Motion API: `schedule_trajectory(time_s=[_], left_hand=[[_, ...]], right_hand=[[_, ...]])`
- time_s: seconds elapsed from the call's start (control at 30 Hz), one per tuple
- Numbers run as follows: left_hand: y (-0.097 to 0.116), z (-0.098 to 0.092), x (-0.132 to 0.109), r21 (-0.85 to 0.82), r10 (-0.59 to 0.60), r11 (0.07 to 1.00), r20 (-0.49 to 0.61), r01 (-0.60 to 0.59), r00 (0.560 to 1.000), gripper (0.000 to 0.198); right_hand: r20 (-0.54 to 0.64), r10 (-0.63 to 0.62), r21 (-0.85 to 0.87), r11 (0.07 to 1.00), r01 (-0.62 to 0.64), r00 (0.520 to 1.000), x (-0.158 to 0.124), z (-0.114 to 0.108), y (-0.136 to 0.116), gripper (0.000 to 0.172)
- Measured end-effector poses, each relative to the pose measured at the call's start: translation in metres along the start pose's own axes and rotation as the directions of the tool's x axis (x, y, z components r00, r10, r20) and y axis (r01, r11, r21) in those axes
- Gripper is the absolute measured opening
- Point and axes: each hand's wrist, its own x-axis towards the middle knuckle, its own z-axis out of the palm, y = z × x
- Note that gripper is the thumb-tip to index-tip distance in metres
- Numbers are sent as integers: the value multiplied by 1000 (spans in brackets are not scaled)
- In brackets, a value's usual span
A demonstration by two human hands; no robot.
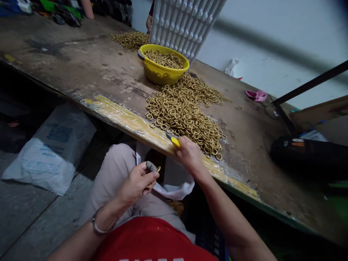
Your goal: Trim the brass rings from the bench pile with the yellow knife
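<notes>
My left hand (pixel 140 180) is closed over my lap, with a brass-coloured ring (pixel 158 169) pinched at its fingertips and a grey wrap (pixel 150 166) around one finger. My right hand (pixel 189 152) grips a yellow-handled utility knife (pixel 175 141) at the table's front edge, the dark blade end pointing left toward the rings. Just beyond it spreads a large pile of brass-coloured rings (pixel 185 112). Below the edge, between my hands, hangs an open white bag (pixel 176 188); its inside is mostly dark.
A yellow basin (pixel 163 74) full of rings stands behind the pile. Farther back lie another ring heap (pixel 132 40) and a person's hand (pixel 148 24), beside a ribbed translucent panel (pixel 185 25). A filled white sack (pixel 54 148) rests on the floor at left. A pink cloth (pixel 256 95) lies right.
</notes>
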Motion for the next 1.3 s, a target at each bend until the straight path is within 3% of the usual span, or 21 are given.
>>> schedule_trajectory(time_s=[0.17,0.3,0.37,0.43,0.5,0.53,0.6,0.67,0.77,0.83,0.9,1.0,1.07,1.13,1.3], left_hand=[[-24,4,37,337,218,930,-180,-148,959,18],[-32,-5,46,606,290,773,-75,-187,954,18],[-32,-9,44,653,343,719,-33,-240,939,17],[-29,-9,40,594,384,757,-68,-273,921,14],[-25,-7,35,464,378,842,-141,-276,915,20],[-22,-5,33,412,374,868,-172,-278,911,24],[-18,-2,27,386,393,874,-202,-296,897,31],[-16,0,22,456,440,834,-211,-310,873,28],[-13,1,15,547,490,777,-214,-312,845,13],[-11,3,11,515,461,802,-210,-303,862,9],[-7,5,7,393,369,878,-192,-273,909,11],[0,10,1,165,228,965,-141,-205,963,15],[4,12,-4,94,198,978,-119,-188,973,18],[5,13,-10,109,210,974,-112,-198,971,20],[4,14,-18,197,258,952,-95,-236,962,19]], right_hand=[[-31,-4,13,1000,4,1000,46,16,-13,17],[-19,6,119,993,-4,1000,57,16,-11,13],[-20,19,351,936,-10,1000,50,10,-10,11],[65,32,680,730,-68,997,36,2,-12,18],[230,-6,895,393,-209,973,18,-4,-17,24],[304,-40,929,234,-287,952,8,-6,-21,26],[400,-102,916,-2,-402,911,-9,-6,-29,29],[434,-135,880,-149,-451,891,-22,-2,-36,31],[432,-166,858,-228,-461,886,-33,3,-41,32],[401,-182,880,-197,-433,898,-38,2,-41,34],[356,-178,924,-80,-374,918,-44,-1,-39,34],[164,-80,949,286,-135,983,-59,-9,-36,31],[-1,-75,823,567,44,997,-71,-13,-35,23],[-70,-136,654,742,149,988,-82,-14,-34,14],[-61,-190,404,893,199,980,-95,-14,-35,11]])
